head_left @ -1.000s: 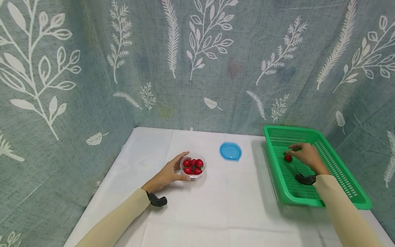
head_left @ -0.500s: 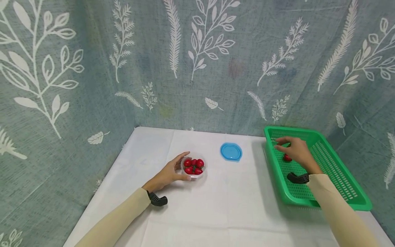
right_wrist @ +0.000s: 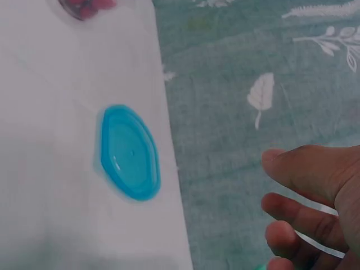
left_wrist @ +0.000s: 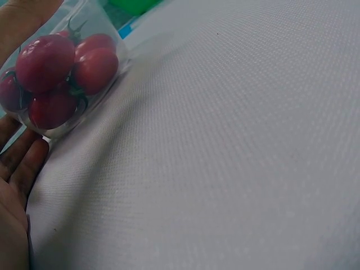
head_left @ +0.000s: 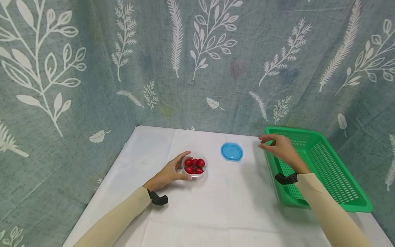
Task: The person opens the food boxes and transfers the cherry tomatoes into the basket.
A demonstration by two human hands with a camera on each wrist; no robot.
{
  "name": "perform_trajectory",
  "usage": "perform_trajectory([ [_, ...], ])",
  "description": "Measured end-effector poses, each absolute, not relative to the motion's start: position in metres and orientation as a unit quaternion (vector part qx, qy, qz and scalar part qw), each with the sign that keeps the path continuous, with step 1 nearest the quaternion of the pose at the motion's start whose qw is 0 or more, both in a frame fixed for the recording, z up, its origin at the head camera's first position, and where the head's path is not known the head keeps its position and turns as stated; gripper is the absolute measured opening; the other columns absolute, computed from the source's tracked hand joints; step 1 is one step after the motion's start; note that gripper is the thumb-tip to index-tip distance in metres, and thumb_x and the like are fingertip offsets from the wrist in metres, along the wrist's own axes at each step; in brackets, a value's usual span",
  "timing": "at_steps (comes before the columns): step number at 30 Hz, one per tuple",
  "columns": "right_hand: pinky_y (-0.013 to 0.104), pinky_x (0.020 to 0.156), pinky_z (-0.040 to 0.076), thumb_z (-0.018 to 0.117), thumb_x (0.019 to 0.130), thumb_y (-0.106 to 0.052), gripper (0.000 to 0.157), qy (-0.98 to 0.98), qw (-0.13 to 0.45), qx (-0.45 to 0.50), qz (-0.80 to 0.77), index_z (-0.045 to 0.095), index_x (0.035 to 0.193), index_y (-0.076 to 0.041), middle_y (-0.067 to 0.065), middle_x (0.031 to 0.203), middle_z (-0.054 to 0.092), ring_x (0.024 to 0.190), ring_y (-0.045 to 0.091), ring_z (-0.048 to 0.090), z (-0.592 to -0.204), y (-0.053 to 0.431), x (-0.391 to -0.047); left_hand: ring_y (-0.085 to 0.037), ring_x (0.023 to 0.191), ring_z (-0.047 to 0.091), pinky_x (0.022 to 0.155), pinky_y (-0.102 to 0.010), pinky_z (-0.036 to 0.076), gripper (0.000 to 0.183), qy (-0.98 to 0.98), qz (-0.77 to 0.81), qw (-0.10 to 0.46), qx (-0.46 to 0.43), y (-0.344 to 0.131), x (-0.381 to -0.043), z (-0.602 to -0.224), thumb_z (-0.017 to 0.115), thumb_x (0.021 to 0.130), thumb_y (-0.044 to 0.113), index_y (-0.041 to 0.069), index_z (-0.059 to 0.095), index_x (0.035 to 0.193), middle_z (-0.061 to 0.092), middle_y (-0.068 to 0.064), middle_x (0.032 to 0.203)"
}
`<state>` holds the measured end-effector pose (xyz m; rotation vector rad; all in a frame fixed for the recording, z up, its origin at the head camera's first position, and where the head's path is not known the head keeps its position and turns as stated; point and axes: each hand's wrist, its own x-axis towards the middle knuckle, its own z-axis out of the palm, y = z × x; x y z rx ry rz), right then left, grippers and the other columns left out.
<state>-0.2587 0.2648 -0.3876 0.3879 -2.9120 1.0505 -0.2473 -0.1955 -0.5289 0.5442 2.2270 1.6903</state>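
My left hand (head_left: 168,175) holds a small clear plastic container (head_left: 196,176) on the white cloth, thumb at its near side and fingers round its far side. Several red cherry tomatoes (head_left: 200,163) with green stems fill it. In the left wrist view, fingers (left_wrist: 28,163) lie against the container's lower side. My right hand (head_left: 284,151) hovers over the left rim of a green basket (head_left: 334,168). Its thumb and fingers are apart with nothing between them, as the right wrist view shows. Part of the basket's inside is hidden behind that hand and forearm.
A blue lid (head_left: 231,151) lies flat on the white-covered table (head_left: 197,209) between the container and the basket. A grey-green curtain (head_left: 185,96) with white leaf patterns hangs along the back and left side of the table.
My right hand has left the cherry tomato in the basket and moved left to the basket's rim; the tomato is now hidden from view. The left hand stays on the container.
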Motion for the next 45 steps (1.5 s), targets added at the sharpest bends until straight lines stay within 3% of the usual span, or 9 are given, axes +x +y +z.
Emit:
perform_trajectory([
  [6,0.037,0.066,0.052,0.074,0.097,-0.03,0.037,-0.926,0.006,0.155,0.344,0.071,0.128,-0.01,0.013,0.117,0.071,0.082,0.021,0.064,-0.389,0.241,-0.26,-0.03,0.151,0.03,0.122,-0.055,0.025,0.108,0.775,0.585,0.152,0.182,-0.195,-0.246,-0.527,0.093,0.078,0.033,0.034,0.028,0.163,0.033,0.002,0.165],
  [16,0.037,0.06,0.051,0.077,0.096,-0.025,0.031,-0.909,0.012,0.207,0.362,0.073,0.124,-0.014,0.007,0.111,0.074,0.071,0.021,0.062,-0.404,0.203,-0.267,-0.033,0.153,0.026,0.123,-0.055,0.021,0.107,0.77,0.588,0.153,0.193,-0.195,-0.247,-0.526,0.092,0.08,0.029,0.028,0.026,0.164,0.03,-0.002,0.167],
  [24,0.036,0.058,0.049,0.077,0.095,-0.027,0.031,-0.902,-0.008,0.225,0.369,0.073,0.124,-0.019,-0.001,0.107,0.073,0.069,0.021,0.06,-0.411,0.174,-0.267,-0.032,0.152,0.027,0.123,-0.055,0.022,0.108,0.773,0.586,0.151,0.19,-0.193,-0.248,-0.524,0.093,0.078,0.032,0.031,0.028,0.164,0.031,0.0,0.166],
  [31,0.034,0.06,0.052,0.079,0.093,-0.03,0.031,-0.897,-0.027,0.236,0.371,0.074,0.122,-0.02,-0.005,0.103,0.073,0.068,0.017,0.061,-0.422,0.148,-0.267,-0.029,0.151,0.031,0.122,-0.054,0.024,0.106,0.776,0.586,0.156,0.175,-0.194,-0.249,-0.528,0.094,0.076,0.033,0.04,0.031,0.161,0.033,0.008,0.164],
  [36,0.033,0.059,0.052,0.08,0.092,-0.03,0.029,-0.896,-0.025,0.252,0.365,0.074,0.119,-0.022,-0.005,0.108,0.074,0.068,0.017,0.061,-0.432,0.131,-0.268,-0.029,0.151,0.031,0.122,-0.054,0.024,0.104,0.776,0.585,0.152,0.181,-0.194,-0.247,-0.526,0.093,0.078,0.03,0.039,0.031,0.161,0.035,0.008,0.163],
  [45,0.029,0.057,0.05,0.081,0.092,-0.026,0.032,-0.889,-0.016,0.299,0.347,0.075,0.12,-0.013,0.0,0.11,0.075,0.069,0.013,0.059,-0.438,0.105,-0.264,-0.032,0.148,0.035,0.121,-0.057,0.026,0.104,0.774,0.589,0.148,0.181,-0.194,-0.247,-0.527,0.093,0.077,0.03,0.037,0.032,0.161,0.038,0.006,0.161],
])
